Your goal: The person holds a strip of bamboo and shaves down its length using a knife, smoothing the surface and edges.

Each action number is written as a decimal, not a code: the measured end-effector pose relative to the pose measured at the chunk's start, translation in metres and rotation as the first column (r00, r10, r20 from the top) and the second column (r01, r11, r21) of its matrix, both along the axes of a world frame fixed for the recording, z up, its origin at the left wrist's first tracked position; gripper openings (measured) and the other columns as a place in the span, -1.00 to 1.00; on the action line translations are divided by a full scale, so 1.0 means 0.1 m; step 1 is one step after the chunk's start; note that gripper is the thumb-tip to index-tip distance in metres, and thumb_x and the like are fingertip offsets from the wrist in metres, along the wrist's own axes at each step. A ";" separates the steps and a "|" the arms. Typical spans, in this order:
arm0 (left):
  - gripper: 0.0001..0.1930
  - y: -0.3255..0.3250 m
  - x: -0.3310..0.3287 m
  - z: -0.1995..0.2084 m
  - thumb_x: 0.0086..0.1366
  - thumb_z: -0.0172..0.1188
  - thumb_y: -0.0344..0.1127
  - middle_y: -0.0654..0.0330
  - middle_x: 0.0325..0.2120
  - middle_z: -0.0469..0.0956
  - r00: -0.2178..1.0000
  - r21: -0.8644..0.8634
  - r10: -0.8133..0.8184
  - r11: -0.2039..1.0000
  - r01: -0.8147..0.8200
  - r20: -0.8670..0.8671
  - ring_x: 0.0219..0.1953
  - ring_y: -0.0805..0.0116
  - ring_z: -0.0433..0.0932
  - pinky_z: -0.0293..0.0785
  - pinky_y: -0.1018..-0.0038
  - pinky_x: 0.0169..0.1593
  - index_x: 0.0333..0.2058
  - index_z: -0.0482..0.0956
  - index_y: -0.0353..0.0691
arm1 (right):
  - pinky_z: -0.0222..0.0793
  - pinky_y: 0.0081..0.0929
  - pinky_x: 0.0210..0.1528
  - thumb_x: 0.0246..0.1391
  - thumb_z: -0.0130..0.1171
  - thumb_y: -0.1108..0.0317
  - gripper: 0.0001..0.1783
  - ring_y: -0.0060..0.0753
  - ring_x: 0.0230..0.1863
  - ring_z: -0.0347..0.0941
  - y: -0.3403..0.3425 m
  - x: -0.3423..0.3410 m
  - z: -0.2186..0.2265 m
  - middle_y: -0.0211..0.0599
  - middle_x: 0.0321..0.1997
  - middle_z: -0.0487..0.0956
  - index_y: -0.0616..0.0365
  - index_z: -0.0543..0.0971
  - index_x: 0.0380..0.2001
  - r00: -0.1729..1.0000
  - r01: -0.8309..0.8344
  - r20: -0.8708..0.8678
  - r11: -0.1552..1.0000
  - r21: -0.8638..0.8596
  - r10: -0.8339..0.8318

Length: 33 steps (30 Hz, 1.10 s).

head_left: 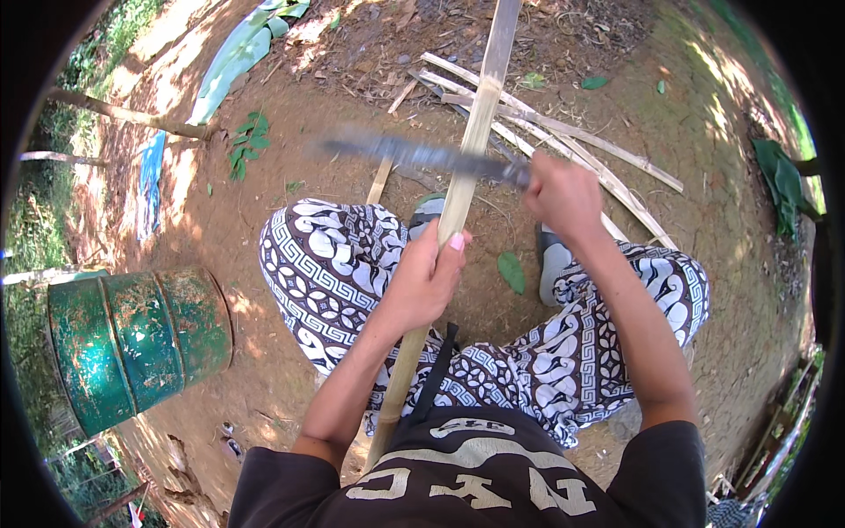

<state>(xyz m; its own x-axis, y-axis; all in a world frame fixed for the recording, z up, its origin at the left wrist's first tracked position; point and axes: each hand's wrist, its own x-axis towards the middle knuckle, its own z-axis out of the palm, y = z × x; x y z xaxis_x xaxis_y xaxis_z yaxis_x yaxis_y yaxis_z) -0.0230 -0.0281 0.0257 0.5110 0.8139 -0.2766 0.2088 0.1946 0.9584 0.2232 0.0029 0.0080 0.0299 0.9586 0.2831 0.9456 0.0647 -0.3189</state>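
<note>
A long split bamboo strip (481, 114) slants from my lap up past the top of the picture. My left hand (429, 273) is wrapped round it at about its middle, thumb on the upper side. In my right hand (568, 198) is the handle of a machete (396, 151), its dark blade pointing left. The blade crosses over the strip a little above my left hand and is smeared by motion. Whether its edge touches the bamboo, I cannot tell. The strip's lower end passes beside my shirt.
Several split bamboo strips (598, 158) lie crossed on the bare soil ahead. A rusty green drum (141, 339) lies at the left, and a large green leaf (233, 66) is at the far left. My patterned trouser legs (326, 264) are bent to either side of the strip.
</note>
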 end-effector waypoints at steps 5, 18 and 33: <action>-0.72 0.03 -0.13 0.06 0.54 -0.12 -0.20 0.38 -0.57 0.34 1.000 0.009 -0.010 1.000 0.011 -0.024 -0.57 0.61 0.28 0.26 0.55 -0.49 -0.06 0.41 -0.32 | 0.43 -0.15 -0.57 -0.02 0.17 0.35 -0.89 -0.08 -0.61 0.54 0.14 0.25 0.17 -0.14 -0.66 0.54 0.14 0.51 -0.52 0.996 0.072 0.047 0.994 0.084 -0.076; -0.75 0.04 -0.01 0.02 0.55 -0.12 -0.23 0.46 -0.64 0.25 0.995 0.189 0.021 0.982 -0.001 -0.101 -0.69 0.71 0.17 0.12 0.65 -0.65 -0.08 0.39 -0.30 | 0.47 -0.19 -0.55 -0.08 0.25 0.29 -0.80 -0.08 -0.61 0.55 -0.13 -0.39 0.00 -0.22 -0.61 0.56 0.10 0.43 -0.50 0.961 -0.274 0.002 0.957 0.098 0.275; -0.76 -0.04 -0.05 0.12 0.56 -0.15 -0.21 0.42 -0.52 0.24 0.995 -0.142 0.040 0.990 -0.028 0.086 -0.65 0.72 0.12 0.06 0.70 -0.63 0.01 0.33 -0.23 | 0.44 -0.05 -0.50 -0.11 0.16 0.41 -0.91 0.03 -0.59 0.51 -0.14 -0.43 -0.01 -0.11 -0.65 0.51 0.15 0.46 -0.52 0.967 -0.244 -0.073 0.970 0.012 0.244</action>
<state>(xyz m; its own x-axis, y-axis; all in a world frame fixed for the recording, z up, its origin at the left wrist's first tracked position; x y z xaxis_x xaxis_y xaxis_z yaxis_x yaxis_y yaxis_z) -0.0280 -0.0322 0.0374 0.5113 0.7874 -0.3442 0.1153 0.3340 0.9355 0.1797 -0.0113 0.0067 -0.1839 0.9387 0.2916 0.8751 0.2915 -0.3863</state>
